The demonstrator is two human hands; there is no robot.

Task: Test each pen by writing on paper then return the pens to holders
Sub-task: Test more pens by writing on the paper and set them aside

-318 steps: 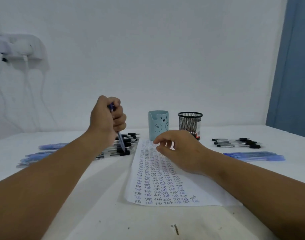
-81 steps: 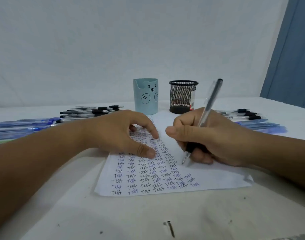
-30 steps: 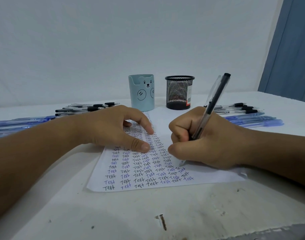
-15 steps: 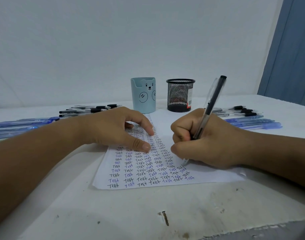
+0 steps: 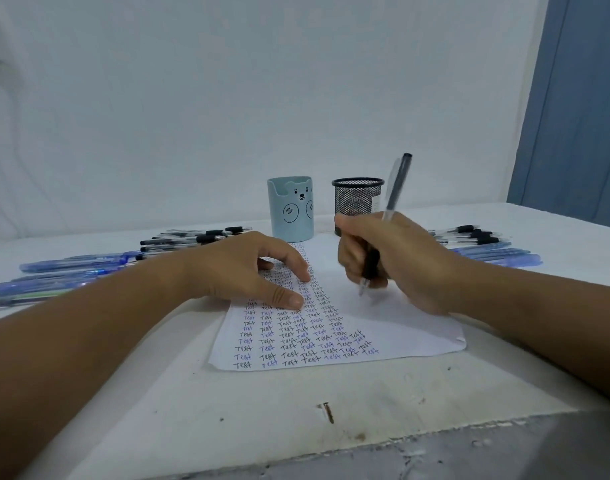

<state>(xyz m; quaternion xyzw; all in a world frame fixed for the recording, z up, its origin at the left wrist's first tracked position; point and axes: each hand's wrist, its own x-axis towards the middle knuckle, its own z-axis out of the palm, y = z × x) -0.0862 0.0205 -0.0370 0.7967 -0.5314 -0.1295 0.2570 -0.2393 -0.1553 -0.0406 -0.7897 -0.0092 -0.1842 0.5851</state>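
Paper [image 5: 400, 327] could skid or crease if the left hand [image 5: 248, 268], fingers straight and pressing its written columns, lets go while the pen [image 5: 393, 199] drags, I judge. Right hand [image 5: 393, 258], on the paper's bare side, curls round the pen's dark grip; the tip pokes out below the fingers [image 5: 348, 268], seemingly at the sheet. Both holders [image 5: 357, 202] stand beyond the paper
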